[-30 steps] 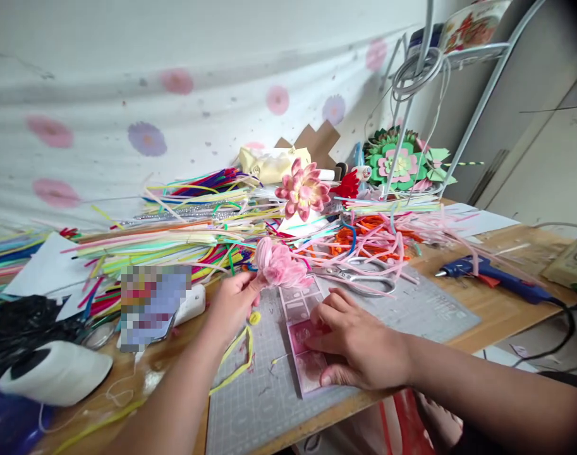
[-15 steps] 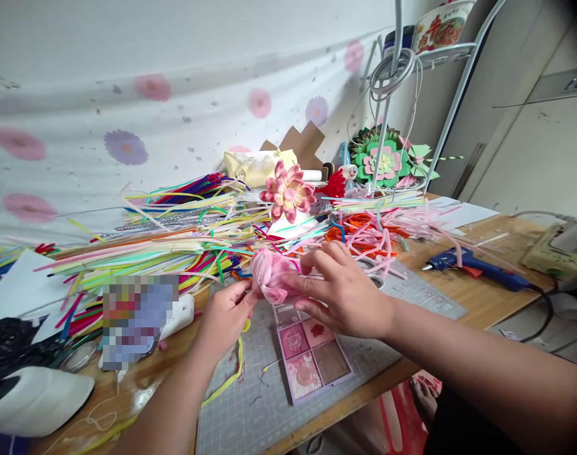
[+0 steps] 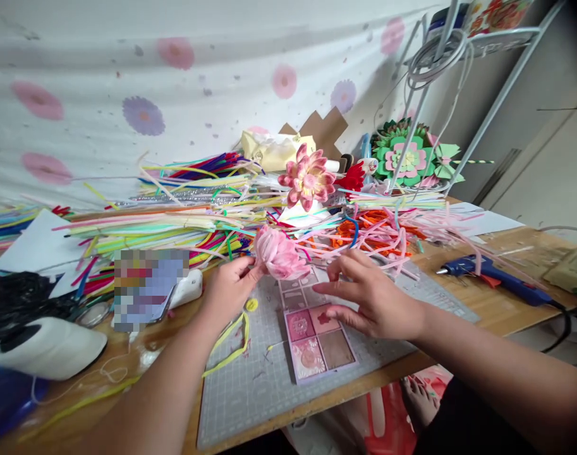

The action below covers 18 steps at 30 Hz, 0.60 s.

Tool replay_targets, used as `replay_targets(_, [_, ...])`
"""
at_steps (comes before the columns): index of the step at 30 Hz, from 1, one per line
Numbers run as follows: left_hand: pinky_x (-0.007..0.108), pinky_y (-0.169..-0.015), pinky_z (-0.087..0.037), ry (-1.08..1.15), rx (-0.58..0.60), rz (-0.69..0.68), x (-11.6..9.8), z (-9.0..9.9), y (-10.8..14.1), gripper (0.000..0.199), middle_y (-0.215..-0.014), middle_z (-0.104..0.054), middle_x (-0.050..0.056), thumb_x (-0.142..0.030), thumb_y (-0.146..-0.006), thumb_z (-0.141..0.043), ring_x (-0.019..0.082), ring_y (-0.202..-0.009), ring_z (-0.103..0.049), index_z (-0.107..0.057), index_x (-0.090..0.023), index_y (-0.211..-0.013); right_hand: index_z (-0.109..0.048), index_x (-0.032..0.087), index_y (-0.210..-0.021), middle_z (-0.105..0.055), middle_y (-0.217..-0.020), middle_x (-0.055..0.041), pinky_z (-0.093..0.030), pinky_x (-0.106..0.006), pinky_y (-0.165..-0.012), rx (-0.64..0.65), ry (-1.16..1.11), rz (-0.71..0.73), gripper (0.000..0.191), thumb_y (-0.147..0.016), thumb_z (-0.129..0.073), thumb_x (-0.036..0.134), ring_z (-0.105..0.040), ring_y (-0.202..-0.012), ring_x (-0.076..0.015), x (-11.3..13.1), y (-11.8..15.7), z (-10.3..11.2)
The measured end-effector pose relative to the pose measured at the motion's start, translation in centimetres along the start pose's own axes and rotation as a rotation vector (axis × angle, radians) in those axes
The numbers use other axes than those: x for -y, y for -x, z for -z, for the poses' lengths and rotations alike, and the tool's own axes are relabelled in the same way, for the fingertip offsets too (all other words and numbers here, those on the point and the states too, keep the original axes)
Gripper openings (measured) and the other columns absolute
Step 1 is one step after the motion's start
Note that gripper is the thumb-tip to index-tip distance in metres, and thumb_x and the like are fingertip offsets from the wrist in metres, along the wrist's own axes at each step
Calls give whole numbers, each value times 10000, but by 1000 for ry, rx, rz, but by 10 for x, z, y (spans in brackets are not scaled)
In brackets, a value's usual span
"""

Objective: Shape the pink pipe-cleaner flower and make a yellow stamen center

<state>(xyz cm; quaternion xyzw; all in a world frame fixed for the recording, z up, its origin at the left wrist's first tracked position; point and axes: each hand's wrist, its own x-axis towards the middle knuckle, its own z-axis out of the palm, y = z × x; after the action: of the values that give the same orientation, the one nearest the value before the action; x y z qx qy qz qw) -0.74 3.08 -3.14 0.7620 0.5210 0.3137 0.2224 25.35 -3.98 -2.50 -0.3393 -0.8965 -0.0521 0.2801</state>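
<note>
My left hand pinches the base of a pink flower whose petals look fuzzy and point to the right. To the right of the bloom, my right hand is apart from it, fingers spread and holding nothing. Below both hands a makeup palette with pink and brown pans lies open on a grey cutting mat. Behind the held flower stands a finished-looking pink and cream flower, its petals spread wide.
Bundles of coloured pipe cleaners cover the back of the table. A blue glue gun lies at the right, near a metal rack. At the left are a spool of white thread, a pixelated phone and a black plastic bag.
My right hand has come off the pink flower and moved right, its fingers opening. The flower's petals now show more loosely, and the camera view has shifted slightly.
</note>
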Motion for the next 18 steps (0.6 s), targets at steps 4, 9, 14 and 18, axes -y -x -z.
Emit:
replay_targets(4, [224, -507, -304, 73, -42, -16, 1, -2, -1, 321, -564, -516, -35, -472, -810, -535, 137, -540, -466, -625, -166, -775, -668, 221, -1092, -538, -1003, -87, -341, -440, -862, 316, -8, 3, 373, -870, -552, 498, -421, -905, -236, 14, 8, -15])
replay_targets(9, [220, -489, -293, 107, -67, -43, -1, -3, -1, 326, -562, -529, -29, -465, -802, -552, 125, -510, -450, -637, -152, -778, -680, 180, -947, -559, -1014, -98, -339, -443, -873, 388, 27, -73, 396, -887, -499, 527, -420, -911, -240, 31, 6, -20])
replay_targets(14, [224, -487, -304, 73, -76, -34, -2, 1, 1, 320, -551, -512, -36, -468, -822, -528, 127, -494, -442, -619, -165, -769, -665, 187, -825, -564, -969, -73, -341, -431, -869, 354, -14, -106, 383, -888, -492, 523, -436, -895, -224, 39, 5, -19])
replay_targets(18, [229, -485, -306, 98, -64, -10, -1, 2, 2, 291, -547, -509, -45, -454, -828, -532, 125, -481, -443, -602, -179, -762, -661, 197, -781, -562, -908, -54, -360, -407, -821, 302, -98, -86, 329, -859, -547, 496, -444, -854, -212, 38, 3, -17])
